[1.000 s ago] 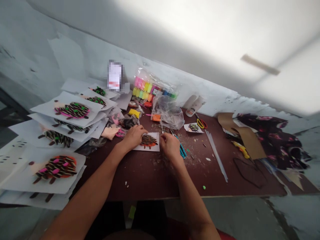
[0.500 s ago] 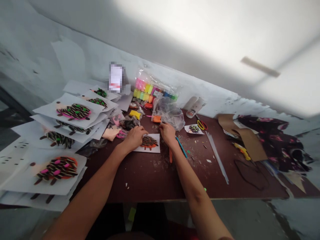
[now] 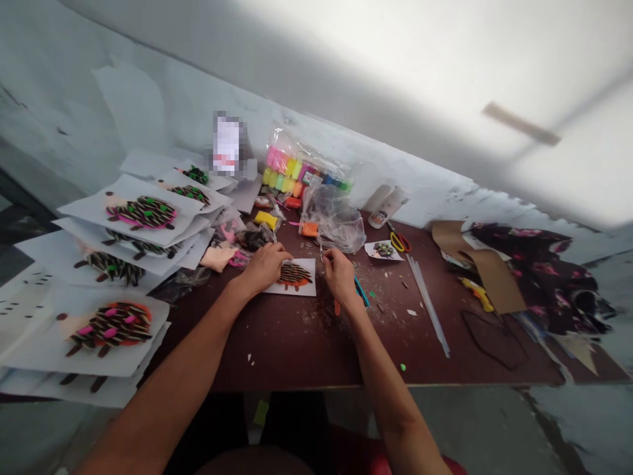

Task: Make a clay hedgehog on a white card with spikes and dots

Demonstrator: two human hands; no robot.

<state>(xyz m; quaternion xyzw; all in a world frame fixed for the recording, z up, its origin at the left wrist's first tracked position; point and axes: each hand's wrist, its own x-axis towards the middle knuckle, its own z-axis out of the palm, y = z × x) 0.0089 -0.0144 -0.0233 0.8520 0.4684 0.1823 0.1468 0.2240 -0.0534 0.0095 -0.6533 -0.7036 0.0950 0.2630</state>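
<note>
Hedgehog card (image 3: 297,277) lies flat mid-frame on the dark red-brown surface (image 3: 291,349): brown spines, orange body. Nearest, lower right of centre: green bit (image 3: 402,367) by the surface's front edge. Lower left: sheet with pink-dotted hedgehog (image 3: 111,326), on a pile.

Centre: left hand (image 3: 264,269), fingers bent, over the card's left end; can't tell if it grips. Right hand (image 3: 340,276) just right of the card, apart from it, thumb and fingers drawn together near a metal tip; can't tell if anything is gripped. Orange handle (image 3: 337,307) shows below the right hand, blue handle (image 3: 362,292) beside it. Clear sticks (image 3: 431,307) and yellow tool (image 3: 476,295) to the right.

Farther: small second card (image 3: 383,251) just beside yellow-and-red scissors (image 3: 399,242); orange packet (image 3: 309,229), crumpled clear bag (image 3: 341,218), yellow packet (image 3: 266,220) at upper centre. Back, by the wall: white bottle (image 3: 390,208), leaning; multicoloured pack (image 3: 297,173); pixelated screen (image 3: 227,142) upper left of centre.
</note>
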